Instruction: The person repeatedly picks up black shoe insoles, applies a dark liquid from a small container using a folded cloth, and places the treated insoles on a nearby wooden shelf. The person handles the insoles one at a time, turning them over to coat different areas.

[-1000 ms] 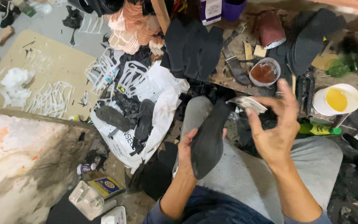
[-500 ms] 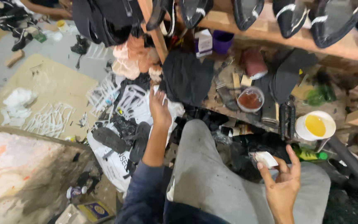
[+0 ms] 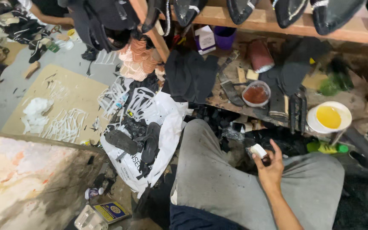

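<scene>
Right hand (image 3: 270, 168), lower right of centre, fingers (image 3: 277, 150) pinching a small white block (image 3: 258, 150) with something dark under it; what the dark bit is can't be told. It sits above the grey-trousered knee (image 3: 235, 179). Left hand not in frame. Just right and up: white tub of yellow glue (image 3: 329, 117), then a clear bowl of reddish paste (image 3: 255, 93) on the cluttered tabletop (image 3: 231, 102). Black soles (image 3: 135, 142) lie on a white plastic bag (image 3: 167, 123), left of centre. To do it well: keep the pinch firm near the block's edge, palm steady over the knee, clear of the tub rim.
</scene>
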`<state>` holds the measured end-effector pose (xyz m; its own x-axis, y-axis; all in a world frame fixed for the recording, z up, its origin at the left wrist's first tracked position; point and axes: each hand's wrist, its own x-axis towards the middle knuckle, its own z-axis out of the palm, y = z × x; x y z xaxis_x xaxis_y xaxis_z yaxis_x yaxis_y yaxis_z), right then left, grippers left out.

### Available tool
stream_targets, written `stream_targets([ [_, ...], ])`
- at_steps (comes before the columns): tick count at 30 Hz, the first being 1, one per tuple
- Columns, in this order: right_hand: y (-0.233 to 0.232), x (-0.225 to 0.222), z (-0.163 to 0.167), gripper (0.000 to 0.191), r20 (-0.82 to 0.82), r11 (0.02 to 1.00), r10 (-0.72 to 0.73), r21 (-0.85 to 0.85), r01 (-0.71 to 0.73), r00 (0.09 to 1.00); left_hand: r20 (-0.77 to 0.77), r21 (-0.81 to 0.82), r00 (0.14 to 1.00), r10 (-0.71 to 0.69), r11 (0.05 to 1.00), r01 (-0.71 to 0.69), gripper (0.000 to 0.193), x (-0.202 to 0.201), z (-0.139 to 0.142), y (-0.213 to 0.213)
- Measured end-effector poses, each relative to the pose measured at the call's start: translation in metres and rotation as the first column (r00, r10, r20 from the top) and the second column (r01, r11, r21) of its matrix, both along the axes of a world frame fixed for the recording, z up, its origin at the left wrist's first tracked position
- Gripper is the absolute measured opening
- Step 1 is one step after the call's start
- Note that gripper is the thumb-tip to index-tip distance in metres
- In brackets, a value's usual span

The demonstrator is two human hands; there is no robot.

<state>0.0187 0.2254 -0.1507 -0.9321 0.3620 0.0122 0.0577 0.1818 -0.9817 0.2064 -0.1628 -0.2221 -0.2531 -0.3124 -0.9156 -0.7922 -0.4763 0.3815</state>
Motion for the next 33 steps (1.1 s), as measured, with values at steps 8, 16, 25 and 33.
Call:
stream_targets([
  [8, 0.021, 0.001, -0.01, 0.079, 0.022, 0.994, -0.044, -0.103, 0.047, 0.999, -0.112, 0.026, 0.994, 0.014, 1.0, -0.011, 0.036, 0.023, -0.008, 0.019],
  [16, 0.039, 0.025, -0.025, 0.077, -0.04, 0.979, -0.136, -0.16, 0.128, 0.99, -0.209, 0.036, 0.977, 0.036, 0.999, -0.029, 0.038, 0.064, -0.007, -0.001],
  [25, 0.025, 0.065, 0.009, 0.076, -0.181, 0.99, -0.132, -0.079, 0.119, 0.975, -0.312, 0.099, 0.947, -0.071, 0.989, 0.107, 0.049, 0.114, -0.002, -0.028],
  [33, 0.014, 0.082, 0.057, 0.077, -0.326, 0.998, -0.063, -0.013, 0.063, 0.943, -0.314, 0.062, 0.94, -0.138, 0.984, 0.165, 0.041, 0.154, -0.011, -0.017],
])
